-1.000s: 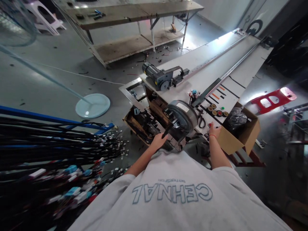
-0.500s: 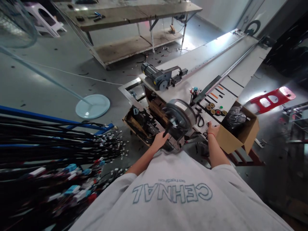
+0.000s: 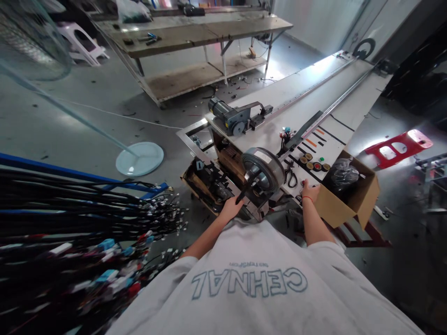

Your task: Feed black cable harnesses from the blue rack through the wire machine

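My left hand (image 3: 231, 208) is closed around a black-wrapped wire bundle (image 3: 247, 190), which runs up into the opening of a round grey winding wheel (image 3: 263, 168). Past the wheel, loose wires with blue, white and red connectors (image 3: 286, 132) stick up. At the table's near edge rests my right hand (image 3: 310, 190), its thumb stretched out at a small reddish button-like thing (image 3: 303, 183). Its other fingers are partly hidden, and I see nothing held in it. Black-handled scissors (image 3: 290, 176) lie between the wheel and this hand.
Several tape rolls (image 3: 307, 160) lie on the white table (image 3: 310, 104), near a motor unit (image 3: 230, 116). An open cardboard box (image 3: 366, 193) stands right, a red stool (image 3: 400, 148) beyond it. Cable bundles hang from a blue rack (image 3: 153, 190) at left, below a fan base (image 3: 139, 158).
The view has tilted up slightly, so the surroundings sit a little lower. My left hand still grips the wire bundle, and my right hand stays at the table edge.
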Motion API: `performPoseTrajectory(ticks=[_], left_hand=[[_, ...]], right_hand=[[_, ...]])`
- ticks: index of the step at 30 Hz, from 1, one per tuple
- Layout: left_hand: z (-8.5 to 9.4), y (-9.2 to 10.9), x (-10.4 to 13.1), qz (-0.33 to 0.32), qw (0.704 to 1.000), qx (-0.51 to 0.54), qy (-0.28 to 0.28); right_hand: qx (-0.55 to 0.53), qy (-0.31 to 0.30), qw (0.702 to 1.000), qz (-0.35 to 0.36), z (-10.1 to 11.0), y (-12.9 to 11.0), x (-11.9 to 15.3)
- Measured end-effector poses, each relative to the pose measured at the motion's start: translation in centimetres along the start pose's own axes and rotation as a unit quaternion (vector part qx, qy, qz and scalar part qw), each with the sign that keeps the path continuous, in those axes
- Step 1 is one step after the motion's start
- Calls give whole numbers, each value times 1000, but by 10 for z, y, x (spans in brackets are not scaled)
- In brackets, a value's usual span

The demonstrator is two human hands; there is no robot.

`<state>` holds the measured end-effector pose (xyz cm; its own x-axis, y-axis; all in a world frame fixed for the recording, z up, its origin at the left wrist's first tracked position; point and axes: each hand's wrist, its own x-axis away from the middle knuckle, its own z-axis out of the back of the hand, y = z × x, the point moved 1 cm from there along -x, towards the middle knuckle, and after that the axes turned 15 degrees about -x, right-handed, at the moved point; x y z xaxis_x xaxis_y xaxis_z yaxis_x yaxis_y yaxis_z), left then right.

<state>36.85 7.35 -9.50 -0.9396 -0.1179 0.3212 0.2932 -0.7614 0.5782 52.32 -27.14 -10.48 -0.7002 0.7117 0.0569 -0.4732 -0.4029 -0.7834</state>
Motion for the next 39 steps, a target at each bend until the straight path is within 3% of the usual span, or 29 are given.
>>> performPoseTrajectory(ticks=[6, 12, 39], left_hand=[[2, 0, -1, -2, 1000, 16, 15], [-3, 5, 0, -29, 999, 17, -9], [-5, 6, 0, -24, 997, 60, -32]], right_hand=[[9, 11, 1000, -3, -2, 1, 0], [7, 11, 1000, -1, -2, 3, -2], [50, 15, 998, -23, 0, -6, 7]])
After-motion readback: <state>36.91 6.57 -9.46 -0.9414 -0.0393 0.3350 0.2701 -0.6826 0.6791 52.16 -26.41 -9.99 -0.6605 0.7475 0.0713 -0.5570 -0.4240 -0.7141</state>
